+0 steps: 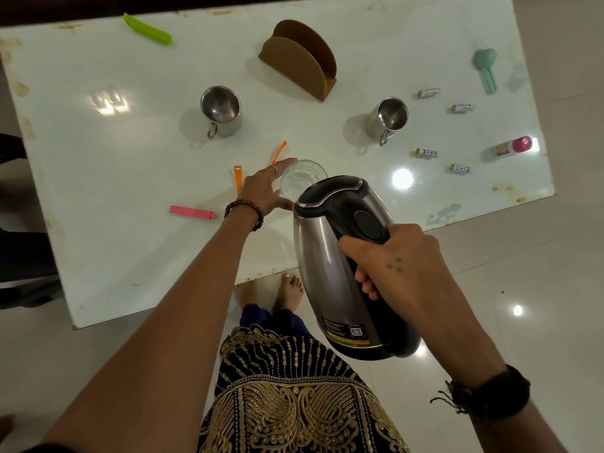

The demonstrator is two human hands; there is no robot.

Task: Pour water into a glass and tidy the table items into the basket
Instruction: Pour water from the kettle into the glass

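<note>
A clear drinking glass (pixel 302 175) stands upright on the white table (pixel 130 178). My left hand (pixel 261 189) wraps around its left side, thumb near the base. My right hand (pixel 397 266) grips the black handle of a steel electric kettle (pixel 330 256), which is tilted with its lid end over the glass rim. Whether water is flowing is hidden by the kettle. Loose items lie around: orange clips (pixel 237 178) (pixel 279 151), a pink clip (pixel 192 212), a green clip (pixel 147 28), several batteries (pixel 427 153), a pink-capped bottle (pixel 513 146), a mint green tool (pixel 486 68).
Two steel mugs (pixel 221 109) (pixel 390 118) stand behind the glass. A brown semicircular holder (pixel 299 60) sits at the back centre. The table's near edge runs diagonally just below the kettle; tiled floor and my feet show beneath. No basket is in view.
</note>
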